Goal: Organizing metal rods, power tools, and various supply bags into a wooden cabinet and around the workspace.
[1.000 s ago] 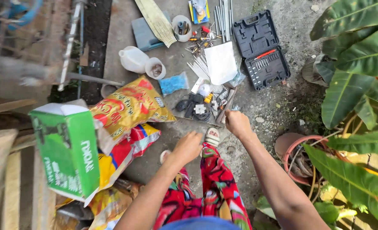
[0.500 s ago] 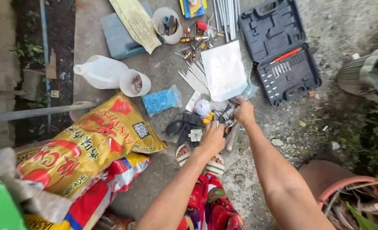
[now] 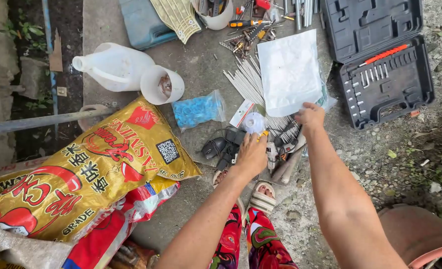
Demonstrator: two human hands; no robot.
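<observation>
1. Left hand (image 3: 251, 155) is down in the heap of small hardware (image 3: 261, 142) by the sandalled feet; fingers curl into the pile, palm hidden, so can't tell if it grips anything or just rests there.
2. Right hand (image 3: 309, 115) is at the lower edge of the white plastic bag (image 3: 289, 71), fingers bent on or just at that edge; pinch not clear, can't tell if it holds it.
3. Bag lies flat over a fan of thin metal rods (image 3: 244, 80), prob. laid there as a cover or just dropped on top.
4. Open black tool case (image 3: 380, 65) sits right of the bag w/ bits in slots & an orange-handled tool (image 3: 386, 54), lid back for reach.
5. Blue bag of small parts (image 3: 198, 109) lies left of the heap; white jug (image 3: 114, 66) & cut cup (image 3: 161, 84) further left.
6. Yellow rice sack (image 3: 81, 169) overlaps a red one.
7. Heap items under the left hand are too jumbled to name; top row cut off by the frame.
</observation>
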